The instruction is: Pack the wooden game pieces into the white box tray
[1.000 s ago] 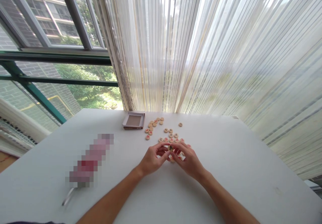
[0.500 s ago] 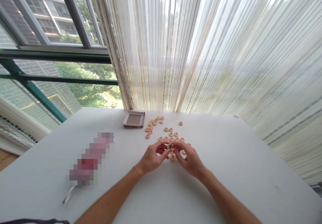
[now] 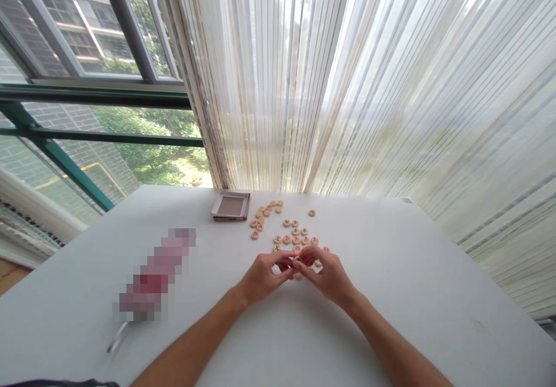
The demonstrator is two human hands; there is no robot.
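A round wooden Chinese chess piece [image 3: 297, 261] with a dark mark is held up between my two hands. My left hand [image 3: 264, 274] pinches it from the left with thumb and fingertips. From the other side, my right hand [image 3: 328, 271] closes its thumb and curled fingers on it, hiding part of its face. Just beneath, another piece [image 3: 298, 276] lies on the white table [image 3: 269, 340]. Beyond my fingers stands a row of pieces with red and black characters, among them a red-marked piece [image 3: 296, 240]. Some pieces near my right hand are partly covered.
Towards the back left is an open shallow box [image 3: 231, 206], with several loose pieces [image 3: 267, 213] beside it. A lone piece [image 3: 311, 213] sits farther right. A blurred pink object [image 3: 156, 271] lies on the left. Behind the table hangs a string curtain [image 3: 278, 114].
The held piece has dropped slightly and turned, so its character no longer faces me fully. My right fingers have closed in on it, and my hands are nearer together.
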